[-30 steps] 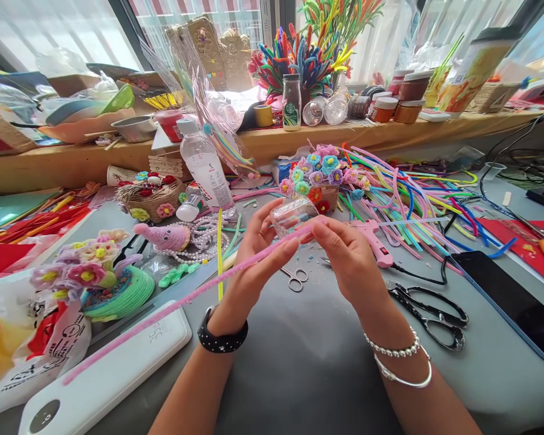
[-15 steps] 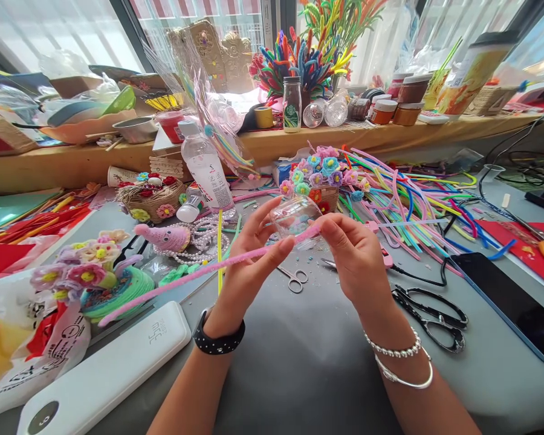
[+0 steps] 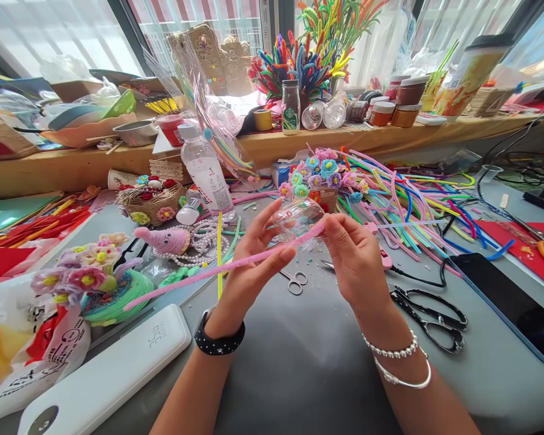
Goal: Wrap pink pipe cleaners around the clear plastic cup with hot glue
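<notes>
My left hand point(image 3: 254, 263) holds a small clear glass jar point(image 3: 298, 217) between thumb and fingers, above the grey table point(image 3: 299, 362). A long pink pipe cleaner point(image 3: 199, 275) runs from the jar down to the left, over my left thumb. My right hand point(image 3: 353, 260) pinches the pipe cleaner's end against the jar. A black watch band is on my left wrist, and two silver bracelets are on my right.
Small scissors point(image 3: 294, 281) lie under my hands; large black scissors point(image 3: 430, 314), a phone point(image 3: 512, 305) and a pink glue gun point(image 3: 381, 241) lie to the right. A white power bank point(image 3: 100, 374), flower crafts point(image 3: 90, 278), a bottle point(image 3: 206, 172) and loose pipe cleaners point(image 3: 403, 193) surround them.
The pink pipe cleaner has been drawn up toward the jar, so its free left end now hangs shorter and higher. Both hands have stayed almost in place.
</notes>
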{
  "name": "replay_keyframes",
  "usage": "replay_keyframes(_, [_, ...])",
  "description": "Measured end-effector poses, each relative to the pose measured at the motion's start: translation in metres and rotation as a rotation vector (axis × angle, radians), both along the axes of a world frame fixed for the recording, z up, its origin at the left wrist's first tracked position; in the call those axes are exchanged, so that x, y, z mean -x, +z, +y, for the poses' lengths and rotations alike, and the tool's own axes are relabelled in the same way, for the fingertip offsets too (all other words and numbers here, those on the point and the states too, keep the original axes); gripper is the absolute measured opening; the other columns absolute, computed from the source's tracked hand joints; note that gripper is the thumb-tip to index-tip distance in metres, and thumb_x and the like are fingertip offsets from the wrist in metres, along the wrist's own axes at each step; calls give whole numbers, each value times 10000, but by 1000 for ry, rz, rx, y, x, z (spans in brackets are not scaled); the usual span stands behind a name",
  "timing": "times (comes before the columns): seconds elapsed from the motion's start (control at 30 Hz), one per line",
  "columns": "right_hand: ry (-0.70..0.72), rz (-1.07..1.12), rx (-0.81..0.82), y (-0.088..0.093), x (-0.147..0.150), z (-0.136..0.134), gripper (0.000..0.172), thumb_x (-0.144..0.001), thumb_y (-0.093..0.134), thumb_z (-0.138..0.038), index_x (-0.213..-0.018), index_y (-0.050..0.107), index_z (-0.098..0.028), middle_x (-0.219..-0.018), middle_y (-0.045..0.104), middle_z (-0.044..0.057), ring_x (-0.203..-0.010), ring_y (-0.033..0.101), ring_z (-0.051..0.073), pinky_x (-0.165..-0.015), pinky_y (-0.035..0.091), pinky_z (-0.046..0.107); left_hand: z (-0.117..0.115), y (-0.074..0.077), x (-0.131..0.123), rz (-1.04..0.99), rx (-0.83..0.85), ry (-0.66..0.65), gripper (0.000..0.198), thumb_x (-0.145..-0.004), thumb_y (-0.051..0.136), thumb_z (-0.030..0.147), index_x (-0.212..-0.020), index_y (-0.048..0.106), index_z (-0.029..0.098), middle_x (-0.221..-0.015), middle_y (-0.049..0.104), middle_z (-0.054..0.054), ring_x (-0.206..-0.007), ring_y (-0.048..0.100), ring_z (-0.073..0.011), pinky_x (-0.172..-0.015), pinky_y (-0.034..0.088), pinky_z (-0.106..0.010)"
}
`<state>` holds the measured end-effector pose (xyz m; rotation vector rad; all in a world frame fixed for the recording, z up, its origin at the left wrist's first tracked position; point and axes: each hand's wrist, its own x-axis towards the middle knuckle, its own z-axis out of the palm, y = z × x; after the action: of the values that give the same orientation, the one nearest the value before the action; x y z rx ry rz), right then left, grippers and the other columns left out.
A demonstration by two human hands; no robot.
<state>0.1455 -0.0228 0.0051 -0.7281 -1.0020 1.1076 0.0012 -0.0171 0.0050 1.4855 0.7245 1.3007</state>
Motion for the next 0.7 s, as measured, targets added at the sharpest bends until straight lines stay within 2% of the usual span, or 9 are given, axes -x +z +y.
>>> replay_keyframes(0.1, [-62, -5, 4, -1, -2, 3, 191, -794, 592, -390, -686, 590, -232, -688, 532, -28, -688, 484, 111, -670, 415, 244, 2, 0, 1, 16, 0, -77, 707, -681, 732, 266, -1312, 422, 334, -1345, 469, -59, -1230, 454, -261, -976, 442, -381])
replay_keyframes(0.2, [-95, -18, -2, 0, -6, 5, 218, -816, 552, -393, -686, 572, -219, -653, 465, -30, -636, 443, 102, -627, 401, 231, 3, 1, 4, -1, 60, -128, 680, -713, 704, 217, -1312, 417, 365, -1337, 464, -34, -1206, 470, -239, -982, 432, -357])
replay_keyframes(0.27, [-86, -36, -8, 1, -9, 6, 227, -830, 529, -386, -689, 568, -212, -626, 431, -35, -600, 416, 95, -602, 394, 224, 5, 2, 7, -41, 156, -148, 579, -776, 642, 262, -1307, 430, 354, -1296, 497, -39, -1140, 523, -227, -947, 454, -353])
replay_keyframes(0.33, [-50, -78, -17, 3, -11, 8, 225, -831, 532, -381, -688, 561, -210, -609, 417, -42, -584, 407, 89, -582, 386, 216, 7, 1, 9, -86, 276, -163, 485, -817, 573, 382, -1285, 466, 306, -1242, 541, -65, -1059, 574, -226, -896, 483, -362])
replay_keyframes(0.43, [45, -209, -33, 5, -11, 10, 215, -812, 562, -385, -691, 557, -207, -624, 464, -46, -602, 442, 85, -572, 385, 209, 10, -2, 9, -76, 392, -215, 559, -764, 558, 550, -1229, 515, 242, -1195, 582, -95, -991, 615, -242, -857, 495, -370])
replay_keyframes(0.57, [137, -458, -57, 7, -9, 14, 261, -809, 554, -427, -708, 581, -189, -685, 558, -24, -681, 526, 108, -665, 427, 236, 8, -2, 4, 84, 440, -218, 579, -710, 680, 438, -1222, 495, 243, -1206, 578, -88, -1000, 621, -242, -870, 478, -352])
replay_keyframes(0.63, [97, -550, -70, 9, -13, 14, 261, -815, 546, -436, -792, 609, -184, -794, 608, 6, -781, 570, 133, -735, 445, 259, 6, -1, 3, 112, 459, -189, 549, -722, 681, 390, -1215, 491, 239, -1212, 570, -92, -1011, 617, -245, -867, 475, -352])
replay_keyframes(0.7, [-9, -637, -74, 10, -24, 10, 269, -826, 535, -429, -919, 612, -189, -958, 625, 40, -909, 585, 162, -805, 451, 288, 6, 0, 3, 63, 476, -162, 520, -721, 683, 364, -1188, 499, 230, -1193, 580, -97, -1005, 622, -248, -871, 475, -361])
